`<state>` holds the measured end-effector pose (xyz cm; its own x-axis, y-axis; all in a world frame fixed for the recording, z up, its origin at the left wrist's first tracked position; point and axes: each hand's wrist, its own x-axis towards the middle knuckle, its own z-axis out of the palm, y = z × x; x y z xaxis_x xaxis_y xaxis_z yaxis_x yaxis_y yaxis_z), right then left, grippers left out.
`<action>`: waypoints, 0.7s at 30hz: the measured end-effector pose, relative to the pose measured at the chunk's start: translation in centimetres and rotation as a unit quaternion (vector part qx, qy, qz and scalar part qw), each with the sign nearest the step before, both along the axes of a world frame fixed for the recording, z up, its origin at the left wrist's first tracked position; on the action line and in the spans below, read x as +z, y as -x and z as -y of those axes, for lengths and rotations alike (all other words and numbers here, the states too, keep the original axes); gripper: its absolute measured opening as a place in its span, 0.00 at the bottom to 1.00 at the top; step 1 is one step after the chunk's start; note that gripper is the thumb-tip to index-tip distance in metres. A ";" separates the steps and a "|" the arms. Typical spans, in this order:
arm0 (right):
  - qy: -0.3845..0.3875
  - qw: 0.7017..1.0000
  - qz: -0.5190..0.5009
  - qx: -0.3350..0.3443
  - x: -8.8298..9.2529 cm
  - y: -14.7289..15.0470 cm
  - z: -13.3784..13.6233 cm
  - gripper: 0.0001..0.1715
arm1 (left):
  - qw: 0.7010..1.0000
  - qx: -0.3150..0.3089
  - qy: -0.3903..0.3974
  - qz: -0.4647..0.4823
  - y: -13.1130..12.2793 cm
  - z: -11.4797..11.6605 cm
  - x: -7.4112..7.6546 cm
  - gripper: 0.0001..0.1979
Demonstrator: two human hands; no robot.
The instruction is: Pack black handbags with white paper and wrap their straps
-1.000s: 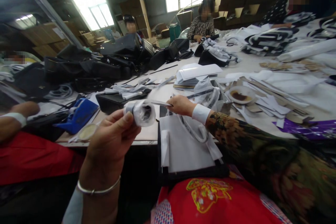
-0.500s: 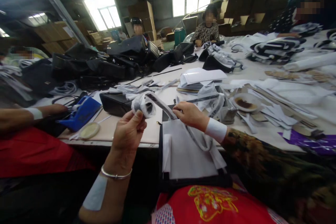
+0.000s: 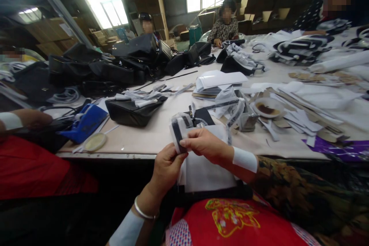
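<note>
In front of my body, both hands meet at a dark strap (image 3: 176, 130) wrapped in clear whitish plastic film. My left hand (image 3: 168, 167) pinches its lower end between thumb and fingers. From the right, my right hand (image 3: 205, 145) grips the same strap, its thumb pressed on the dark part. Beneath the hands, a black bag (image 3: 209, 192) leans at the table edge with a white sheet (image 3: 207, 177) over its face. My forearms and hands hide part of the sheet and the lower end of the strap.
A blue tape dispenser (image 3: 89, 123) and a round tape roll (image 3: 95, 142) lie left, beside a co-worker's arm (image 3: 25, 118). A black bag (image 3: 135, 111) stands ahead. Right are a bowl of brown stuff (image 3: 268, 107), paper strips (image 3: 300, 125) and purple plastic (image 3: 334, 150). Black bags (image 3: 115, 71) are heaped behind.
My left hand has moved right and down to meet my right hand. The strap, coiled in the left hand before with a length stretched across to the right, is now gathered between both hands.
</note>
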<state>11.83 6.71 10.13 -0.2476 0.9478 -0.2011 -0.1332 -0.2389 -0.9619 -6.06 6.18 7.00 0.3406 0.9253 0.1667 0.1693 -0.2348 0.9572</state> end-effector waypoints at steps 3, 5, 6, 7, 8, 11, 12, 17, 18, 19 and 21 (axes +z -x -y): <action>-0.178 0.970 0.158 0.046 -0.7 -0.2 0.6 0.17 | 0.977 -0.048 0.173 0.113 0.9 -0.4 0.1 0.14; -0.302 0.909 0.280 0.064 -1.0 -0.3 0.9 0.15 | 0.947 -0.044 0.262 0.181 1.1 -0.7 0.4 0.19; -0.353 0.869 0.339 0.067 -1.2 -0.3 1.0 0.12 | 0.935 -0.036 0.290 0.203 1.0 -0.9 0.6 0.20; -0.393 0.829 0.392 0.070 -1.3 -0.2 1.2 0.09 | 0.924 -0.028 0.311 0.219 0.8 -1.0 0.7 0.19; -0.421 0.791 0.439 0.077 -1.4 -0.2 1.4 0.07 | 0.915 -0.024 0.330 0.232 0.6 -1.1 0.7 0.19; -0.456 0.705 0.530 0.118 -1.8 -0.2 1.8 0.10 | 0.885 -0.013 0.386 0.261 -0.1 -1.1 0.5 0.19; -0.460 0.691 0.542 0.129 -1.9 -0.3 1.9 0.11 | 0.879 -0.009 0.397 0.263 -0.3 -1.1 0.4 0.19; -0.367 0.832 0.397 0.120 -1.9 -1.2 1.8 0.13 | 0.927 0.022 0.319 0.198 -0.2 -0.5 0.4 0.15; -0.301 0.892 0.317 0.115 -1.8 -1.3 1.6 0.18 | 0.948 0.026 0.273 0.164 -0.1 -0.3 0.5 0.13; -0.222 0.942 0.228 0.112 -1.7 -1.4 1.4 0.23 | 0.968 0.026 0.217 0.123 -0.1 0.0 0.6 0.11; -0.062 0.991 0.065 0.097 -1.5 -1.3 1.1 0.28 | 0.994 0.024 0.102 0.037 0.0 0.5 0.6 0.07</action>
<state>13.14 5.66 8.59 -0.4078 0.9041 -0.1275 0.0302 -0.1262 -0.9915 -6.02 5.66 7.57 0.2887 0.9574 -0.0027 0.1033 -0.0283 0.9943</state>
